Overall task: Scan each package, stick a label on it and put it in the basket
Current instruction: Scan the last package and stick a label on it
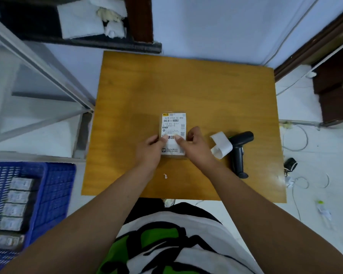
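Note:
A small flat package (172,123) with a white printed shipping label lies on the wooden table (186,86), near its middle. My left hand (150,150) and my right hand (194,144) both press on the lower half of the label, thumbs and fingertips flat on the paper. The label's lower edge is partly hidden by my fingers. A black handheld scanner (240,151) lies on the table to the right of my right hand. The blue plastic basket (53,186) stands on the floor at the lower left and holds several labelled packages (16,196).
A curled strip of white label backing (221,144) lies between my right hand and the scanner. A metal shelf frame (38,62) stands left of the table. Cables (297,139) lie on the floor at the right, beside a dark cabinet (337,88).

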The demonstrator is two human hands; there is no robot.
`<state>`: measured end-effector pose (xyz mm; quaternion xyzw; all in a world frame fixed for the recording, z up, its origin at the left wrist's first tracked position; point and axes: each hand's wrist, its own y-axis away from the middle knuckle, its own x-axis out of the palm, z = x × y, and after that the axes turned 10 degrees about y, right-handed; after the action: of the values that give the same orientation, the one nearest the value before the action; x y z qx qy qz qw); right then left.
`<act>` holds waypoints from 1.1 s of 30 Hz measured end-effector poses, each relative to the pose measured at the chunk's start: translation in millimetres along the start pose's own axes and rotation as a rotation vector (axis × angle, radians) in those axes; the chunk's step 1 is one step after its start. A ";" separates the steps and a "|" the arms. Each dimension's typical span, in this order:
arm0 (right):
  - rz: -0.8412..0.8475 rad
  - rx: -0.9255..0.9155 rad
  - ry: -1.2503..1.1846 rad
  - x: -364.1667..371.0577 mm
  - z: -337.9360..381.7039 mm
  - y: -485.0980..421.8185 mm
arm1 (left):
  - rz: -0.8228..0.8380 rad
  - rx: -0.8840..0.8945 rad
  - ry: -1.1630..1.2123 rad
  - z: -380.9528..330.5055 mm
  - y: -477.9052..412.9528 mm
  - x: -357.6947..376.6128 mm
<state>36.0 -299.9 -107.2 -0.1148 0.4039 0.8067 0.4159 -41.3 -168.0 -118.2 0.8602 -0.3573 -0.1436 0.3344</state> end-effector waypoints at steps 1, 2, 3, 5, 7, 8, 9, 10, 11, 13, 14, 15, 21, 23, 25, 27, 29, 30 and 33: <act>0.029 -0.053 0.005 -3.8 15.0 8.1 | -0.024 0.028 0.055 -8.4 12.0 -9.8; 0.064 -0.109 0.013 -6.3 30.9 16.1 | -0.053 0.049 0.102 -17.6 25.1 -22.7; 0.101 -0.171 0.003 -7.9 47.8 24.5 | -0.080 0.076 0.146 -27.7 38.5 -37.7; 0.221 -0.280 -0.052 -3.6 80.9 40.2 | -0.133 0.148 0.212 -46.6 68.7 -75.8; 0.371 -0.365 -0.085 9.7 115.6 57.7 | -0.193 0.216 0.291 -62.2 104.8 -118.1; 0.438 -0.397 -0.089 18.8 132.6 67.9 | -0.211 0.250 0.316 -69.3 125.9 -138.3; 0.494 -0.418 -0.093 28.9 149.2 79.8 | -0.221 0.287 0.325 -73.6 146.0 -158.3; 0.543 -0.440 -0.089 41.1 165.0 91.9 | -0.228 0.326 0.327 -75.9 166.3 -177.6; 0.585 -0.470 -0.085 53.9 180.6 105.4 | -0.240 0.367 0.335 -75.5 184.9 -196.8; 0.659 -0.534 -0.084 80.1 207.6 133.8 | -0.277 0.435 0.362 -70.5 220.0 -231.2; 0.696 -0.563 -0.080 93.8 219.4 147.6 | -0.305 0.461 0.373 -65.9 235.7 -246.7; 0.733 -0.588 -0.074 106.8 230.0 162.6 | -0.339 0.482 0.386 -60.4 250.0 -261.2; 0.909 -0.703 0.051 193.5 269.9 242.1 | -0.569 0.542 0.577 -16.4 311.4 -341.3; 0.943 -0.720 0.096 227.2 276.8 263.6 | -0.608 0.538 0.618 1.4 324.0 -371.1; 0.953 -0.730 0.141 261.2 280.6 283.7 | -0.645 0.516 0.640 20.1 334.5 -402.0; 0.944 -0.735 0.192 294.3 281.9 300.5 | -0.673 0.497 0.646 38.5 343.2 -432.7; 0.942 -0.729 0.249 326.6 280.2 312.9 | -0.699 0.476 0.643 55.9 348.4 -463.1; 0.941 -0.731 0.282 342.4 278.2 316.7 | -0.711 0.461 0.642 64.5 349.0 -477.9; 0.920 -0.738 0.367 390.0 268.8 324.4 | -0.734 0.409 0.607 92.7 343.3 -516.1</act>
<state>-416.0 20.2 43.9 -0.2019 0.1713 0.9571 -0.1179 -627.5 -23.9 50.5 0.9796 0.0602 0.0772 0.1755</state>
